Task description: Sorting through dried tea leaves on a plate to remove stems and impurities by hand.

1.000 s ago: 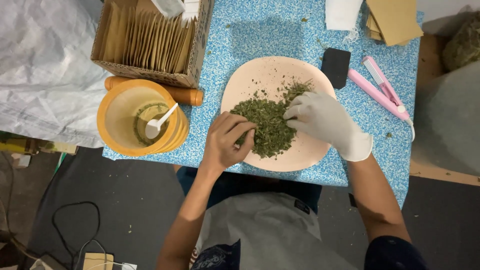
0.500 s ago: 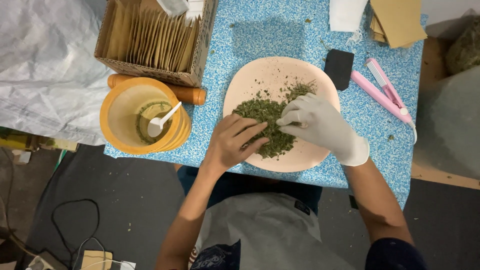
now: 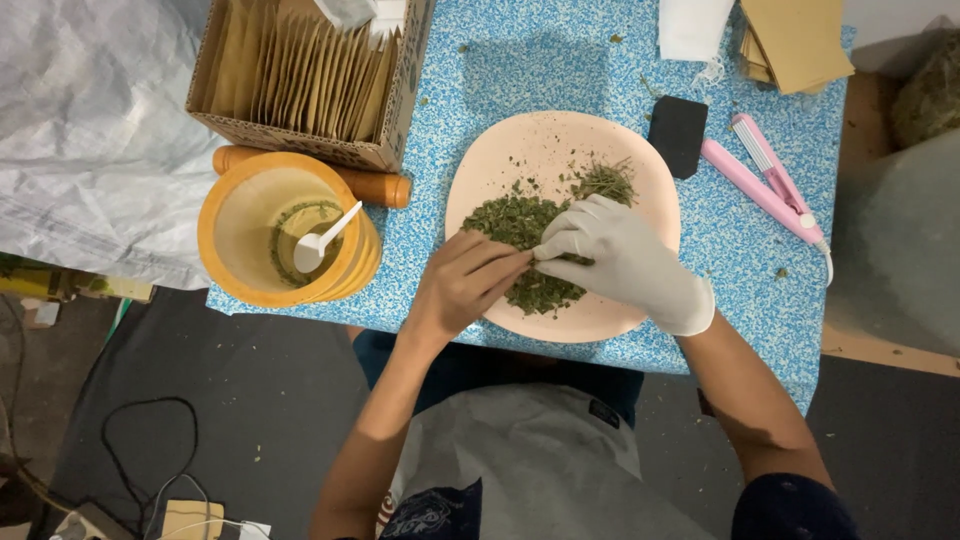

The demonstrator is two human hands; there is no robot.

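Note:
A pale pink plate [image 3: 520, 140] lies on the blue speckled table [image 3: 520, 60] with a heap of dried green herbs [image 3: 515, 222] on its near half. My bare left hand [image 3: 462, 285] rests on the near side of the heap, fingers curled and pinching herbs. My right hand [image 3: 620, 258], in a white glove, lies over the heap's right part; its fingertips meet those of the left hand and pinch the herbs. A small bunch of stalks [image 3: 604, 182] sits just beyond the glove.
A yellow bowl [image 3: 240, 225] with a white spoon [image 3: 318, 243] stands at the table's left corner, an orange roller [image 3: 372, 186] behind it. A cardboard box of brown packets [image 3: 300, 75] is at back left. A black block [image 3: 677, 135], a pink sealer [image 3: 765, 185] and brown envelopes [image 3: 795, 40] lie on the right.
Both hands have shifted slightly over the heap and their fingertips have drawn together at its middle, pinching herbs. The heap has been stirred a little.

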